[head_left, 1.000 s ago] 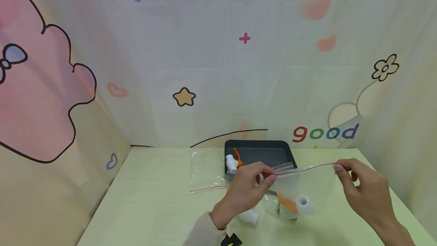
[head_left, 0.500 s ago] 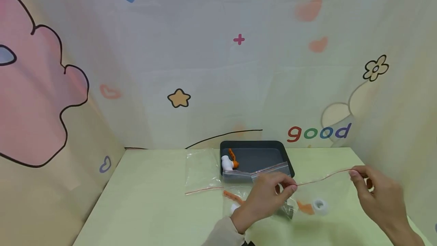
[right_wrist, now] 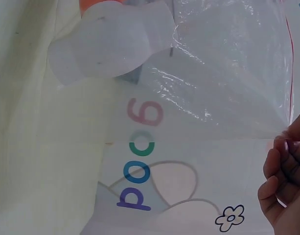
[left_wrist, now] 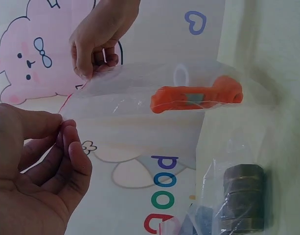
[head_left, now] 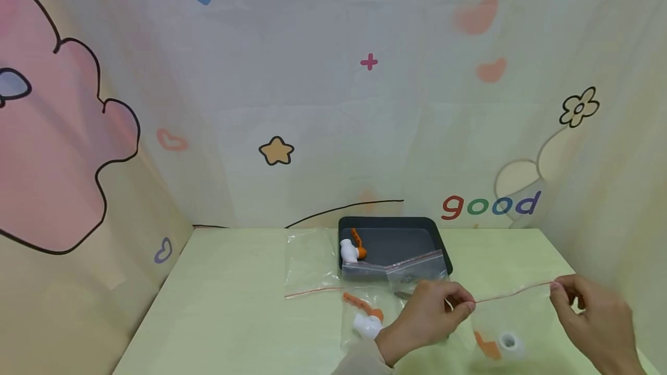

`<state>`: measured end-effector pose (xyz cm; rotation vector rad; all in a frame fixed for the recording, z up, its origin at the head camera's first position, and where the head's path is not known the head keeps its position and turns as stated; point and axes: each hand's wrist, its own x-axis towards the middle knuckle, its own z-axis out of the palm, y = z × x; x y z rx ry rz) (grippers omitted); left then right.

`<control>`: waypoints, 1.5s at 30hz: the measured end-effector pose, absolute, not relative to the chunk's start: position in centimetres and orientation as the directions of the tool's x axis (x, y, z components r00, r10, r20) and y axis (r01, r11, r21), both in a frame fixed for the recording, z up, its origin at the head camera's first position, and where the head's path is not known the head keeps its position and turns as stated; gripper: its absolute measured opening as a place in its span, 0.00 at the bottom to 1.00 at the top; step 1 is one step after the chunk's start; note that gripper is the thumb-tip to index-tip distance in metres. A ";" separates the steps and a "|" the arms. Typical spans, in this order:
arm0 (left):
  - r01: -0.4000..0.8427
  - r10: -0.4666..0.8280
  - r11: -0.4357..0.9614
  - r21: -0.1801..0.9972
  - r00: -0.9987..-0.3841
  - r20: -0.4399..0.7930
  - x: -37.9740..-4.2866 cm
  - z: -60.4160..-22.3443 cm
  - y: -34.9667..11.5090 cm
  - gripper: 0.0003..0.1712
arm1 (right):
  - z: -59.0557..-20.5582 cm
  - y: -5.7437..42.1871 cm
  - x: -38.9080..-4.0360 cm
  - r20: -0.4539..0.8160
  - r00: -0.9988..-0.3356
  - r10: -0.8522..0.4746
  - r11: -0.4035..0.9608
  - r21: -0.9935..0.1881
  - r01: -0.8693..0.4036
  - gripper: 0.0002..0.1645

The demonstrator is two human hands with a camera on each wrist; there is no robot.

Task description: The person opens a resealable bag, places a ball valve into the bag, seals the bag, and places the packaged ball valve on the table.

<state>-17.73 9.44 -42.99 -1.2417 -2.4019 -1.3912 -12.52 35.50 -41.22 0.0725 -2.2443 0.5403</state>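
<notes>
A clear zip bag (head_left: 526, 320) with a red seal line hangs between both hands. The left hand (head_left: 435, 312) pinches one corner of its top edge, and the right hand (head_left: 596, 314) pinches the other. Inside the bag is a white plastic ball valve (right_wrist: 110, 41) with an orange handle (left_wrist: 196, 97); the bottom of the bag looks close to the table. In the left wrist view, a dark ribbed metal cylinder (left_wrist: 243, 196) lies in another clear bag. The left hand partly hides that bag in the head view.
A dark grey tray (head_left: 401, 242) at the back holds another white valve (head_left: 349, 251). In front of it lies a bagged valve (head_left: 367, 325) with an orange handle. A flat clear zip bag (head_left: 311, 265) lies left of the tray. A printed curtain (head_left: 323, 103) stands behind the table.
Both hands have moved right and lower with the zip bag stretched between them. The bagged valve in front of the tray has come into fuller view. The head view has shifted slightly.
</notes>
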 end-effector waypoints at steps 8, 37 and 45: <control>0.616 0.568 0.306 0.726 -0.730 0.380 -18.8 -44.1 10.3 0.07 | -42.9 36.2 -14.1 0.696 -0.709 0.112 0.912 -0.355 -0.205 0.04; 0.556 0.492 0.480 0.679 -0.811 0.316 -26.0 -46.6 11.7 0.06 | -45.1 37.0 -21.6 0.582 -0.812 0.048 0.922 -0.339 -0.189 0.06; 0.540 0.457 0.546 0.640 -0.833 0.312 -26.7 -46.7 12.3 0.07 | -45.7 36.9 -22.6 0.546 -0.834 0.081 0.923 -0.357 -0.145 0.08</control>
